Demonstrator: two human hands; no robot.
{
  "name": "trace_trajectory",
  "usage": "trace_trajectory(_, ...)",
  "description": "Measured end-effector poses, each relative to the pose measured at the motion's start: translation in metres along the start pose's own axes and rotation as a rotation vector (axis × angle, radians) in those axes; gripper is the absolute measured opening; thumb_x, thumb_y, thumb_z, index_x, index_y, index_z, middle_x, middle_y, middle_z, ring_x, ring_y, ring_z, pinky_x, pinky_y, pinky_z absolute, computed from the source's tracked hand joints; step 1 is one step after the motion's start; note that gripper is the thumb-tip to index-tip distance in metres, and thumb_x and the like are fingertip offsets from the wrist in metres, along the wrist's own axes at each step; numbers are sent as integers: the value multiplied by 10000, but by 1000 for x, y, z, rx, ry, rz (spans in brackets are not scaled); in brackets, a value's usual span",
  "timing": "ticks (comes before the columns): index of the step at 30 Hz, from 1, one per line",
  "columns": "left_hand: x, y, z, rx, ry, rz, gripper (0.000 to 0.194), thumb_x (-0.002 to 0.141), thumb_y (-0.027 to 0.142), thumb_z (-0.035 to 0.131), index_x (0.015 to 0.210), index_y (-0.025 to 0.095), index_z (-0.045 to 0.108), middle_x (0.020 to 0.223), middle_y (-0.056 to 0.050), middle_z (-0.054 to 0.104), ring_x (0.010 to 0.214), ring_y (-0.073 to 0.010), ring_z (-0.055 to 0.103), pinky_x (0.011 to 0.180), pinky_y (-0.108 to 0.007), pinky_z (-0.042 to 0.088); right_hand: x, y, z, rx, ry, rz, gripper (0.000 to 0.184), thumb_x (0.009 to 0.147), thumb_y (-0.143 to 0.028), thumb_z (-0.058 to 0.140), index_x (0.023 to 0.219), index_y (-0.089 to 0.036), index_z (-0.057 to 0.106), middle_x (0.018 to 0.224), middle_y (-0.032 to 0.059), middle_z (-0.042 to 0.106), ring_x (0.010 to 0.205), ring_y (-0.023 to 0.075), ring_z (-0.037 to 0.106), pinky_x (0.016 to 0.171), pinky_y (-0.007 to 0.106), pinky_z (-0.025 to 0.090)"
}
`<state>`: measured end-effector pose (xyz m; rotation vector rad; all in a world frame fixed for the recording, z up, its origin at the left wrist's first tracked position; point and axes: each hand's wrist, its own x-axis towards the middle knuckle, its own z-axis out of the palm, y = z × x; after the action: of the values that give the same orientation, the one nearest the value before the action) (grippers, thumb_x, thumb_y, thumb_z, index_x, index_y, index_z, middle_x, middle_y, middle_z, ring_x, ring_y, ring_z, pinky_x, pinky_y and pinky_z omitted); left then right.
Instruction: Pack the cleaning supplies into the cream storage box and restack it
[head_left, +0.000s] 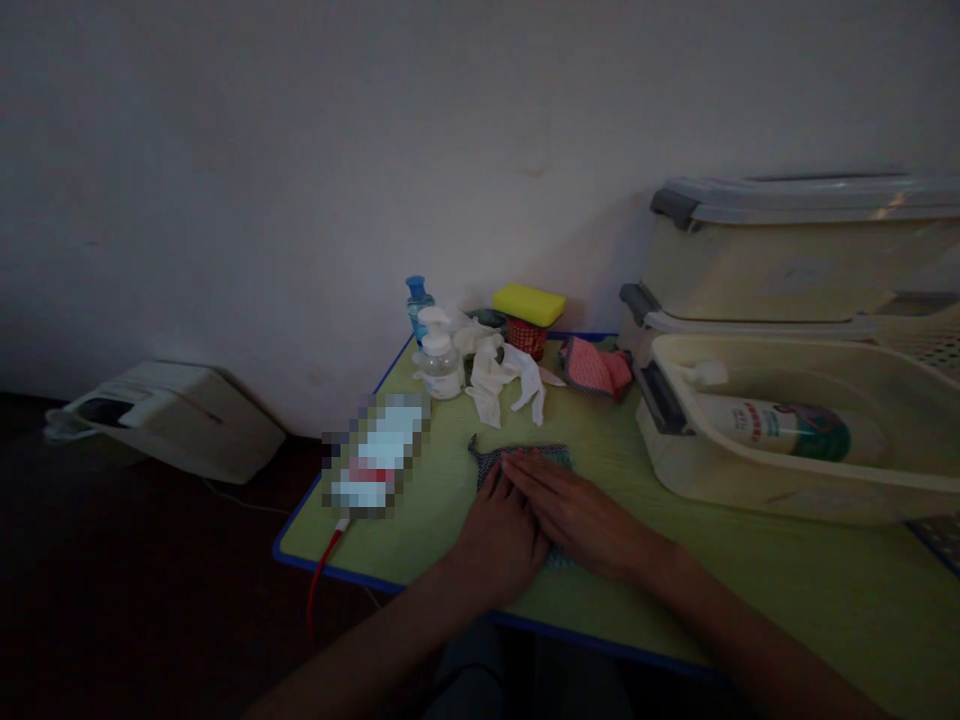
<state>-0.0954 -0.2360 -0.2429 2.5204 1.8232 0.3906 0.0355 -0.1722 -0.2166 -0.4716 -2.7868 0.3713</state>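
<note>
A blue-grey dishcloth point(559, 556) with a dark edge and a small corner loop lies flat on the yellow-green table. My left hand point(501, 530) rests palm down on it, its fingers stretched towards the far edge. Over it slants my right hand point(574, 505), flat, its straight fingers crossing the left fingertips. Both hands touch the cloth and cover most of its middle. Neither appears to grasp it.
Beyond the cloth are white gloves point(491, 385), a pump bottle point(440, 368), a blue bottle point(417, 308), a yellow sponge point(529, 303) and a folded pink cloth point(598, 368). A plugged-in phone point(382, 450) lies left. An open bin point(750, 500) holding a bottle point(787, 430) stands right.
</note>
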Motion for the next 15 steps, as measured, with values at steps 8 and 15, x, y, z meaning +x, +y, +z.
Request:
trace_trajectory(8,-2,-3,3,-16,13,9,547,855,315,403,1356,118,304,1407,-132,342,1325,-259,256,1086,-434,208,-5,8,5,-59,-99,111,672,860,-477,408,1367,-51,292,1427,190,260,1337,252,194,1065,426,288)
trace_trajectory(15,-5,-5,3,-9,43,-11,590,840,331,396,1350,53,290,1413,-160,322,1328,-250,251,1084,-404,240,-10,15,14,-142,-92,146,816,824,-614,327,1387,-32,220,1437,208,217,1345,265,157,1065,445,273)
